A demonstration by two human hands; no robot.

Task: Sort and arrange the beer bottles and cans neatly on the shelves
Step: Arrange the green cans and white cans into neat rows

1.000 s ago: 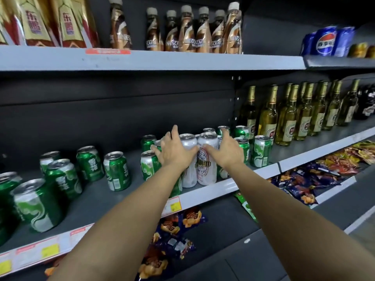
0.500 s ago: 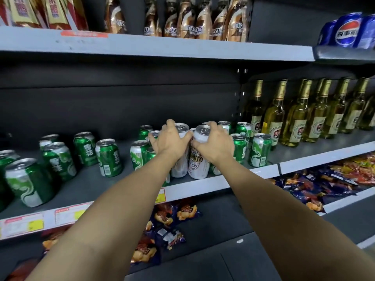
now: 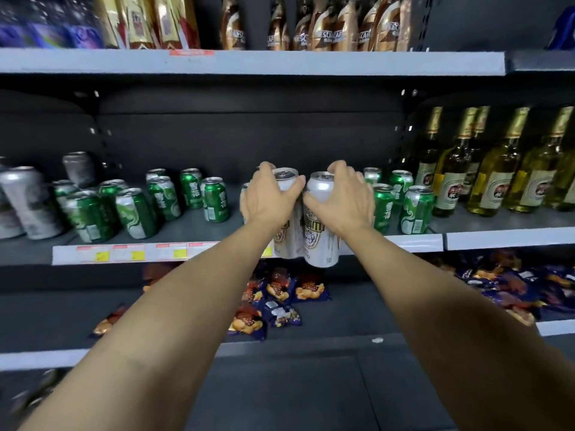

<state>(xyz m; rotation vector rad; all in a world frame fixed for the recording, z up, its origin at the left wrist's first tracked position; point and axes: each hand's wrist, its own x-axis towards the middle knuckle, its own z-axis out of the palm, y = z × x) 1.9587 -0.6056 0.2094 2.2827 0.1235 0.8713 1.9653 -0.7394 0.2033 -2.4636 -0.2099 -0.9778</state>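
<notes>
Both hands, left (image 3: 270, 197) and right (image 3: 341, 203), each grip a white can (image 3: 320, 241); green cans (image 3: 137, 213) at 9 o'clock remain unsorted.

Pretty dim overall, with the dark back panel (image 3: 249, 135) swallowed in shadow and the grey shelf edge (image 3: 280, 62) up top lit more evenly, so the light seems to be thrown from above and in front. Soft glare is picked up on the can tops (image 3: 284, 173) and the gold bottle foils (image 3: 468, 119). Heavy blur is seen at the left edge and bottom-left corner, the silver cans (image 3: 23, 203) smeared. Straight shelf lines are bent by wide-angle distortion toward the sides. Label text is left mushy throughout.
</notes>
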